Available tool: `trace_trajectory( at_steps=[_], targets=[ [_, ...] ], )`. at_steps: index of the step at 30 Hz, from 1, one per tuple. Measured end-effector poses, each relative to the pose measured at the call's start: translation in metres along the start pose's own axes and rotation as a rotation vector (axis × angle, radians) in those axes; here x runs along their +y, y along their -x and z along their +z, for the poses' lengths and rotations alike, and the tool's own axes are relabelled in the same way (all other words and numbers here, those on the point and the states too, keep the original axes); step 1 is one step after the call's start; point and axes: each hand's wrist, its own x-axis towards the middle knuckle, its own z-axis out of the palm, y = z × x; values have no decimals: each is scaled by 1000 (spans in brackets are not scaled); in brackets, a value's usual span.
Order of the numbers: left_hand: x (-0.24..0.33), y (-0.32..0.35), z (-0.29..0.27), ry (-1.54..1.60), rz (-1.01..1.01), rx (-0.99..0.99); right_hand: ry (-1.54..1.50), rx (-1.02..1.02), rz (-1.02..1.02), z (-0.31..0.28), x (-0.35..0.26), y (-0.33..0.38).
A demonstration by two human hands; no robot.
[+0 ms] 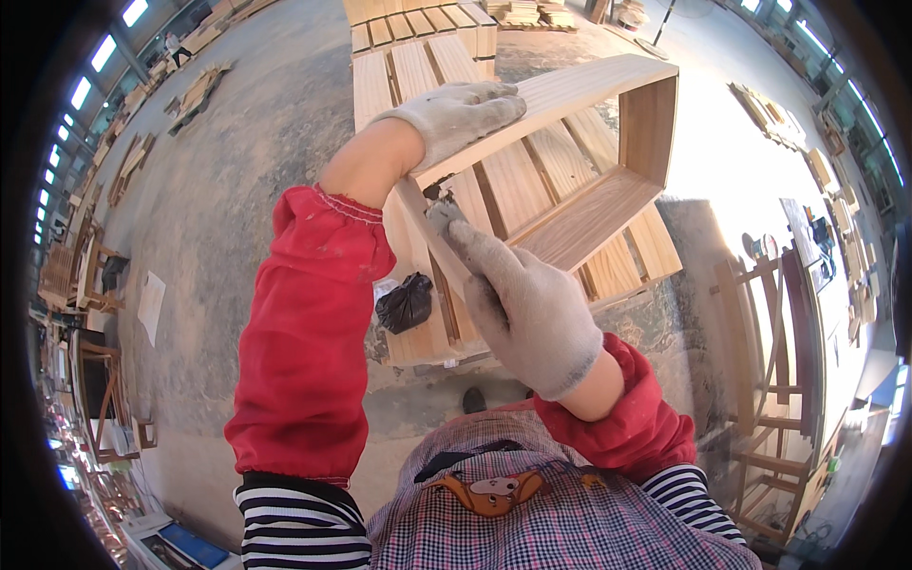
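Note:
A pale wooden box frame (pixel 594 90), open through its middle, stands on a slatted wooden pallet (pixel 518 180). My left hand (pixel 461 114), in a whitish work glove, lies with fingers stretched flat along the frame's top board. My right hand (pixel 532 304), also gloved, is at the frame's near left side. Its fingers are drawn together, with the grey-stained tip at the near left corner. Dark bits show on the wood by that fingertip; whether the fingers pinch something is hidden. A knotted black plastic bag (pixel 406 302) sits on the slats left of my right hand.
Behind the frame, more slatted wood (pixel 423 28) stands in line. At right is a wooden rack (pixel 774 380) with upright boards. Stacked timber (pixel 198 98) lies on the concrete floor at far left, and a distant person (pixel 177 49) stands beyond it.

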Motion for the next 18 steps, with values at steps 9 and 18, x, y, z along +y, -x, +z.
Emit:
trace_trajectory(
  at_steps=[9, 18],
  targets=[
    [7, 1, 0, -39, -107, -16, 55, -31, -21, 3, 10, -4],
    [-38, -15, -14, -390, 366, -40, 53, -238, 206, 41, 73, 101]
  ],
)
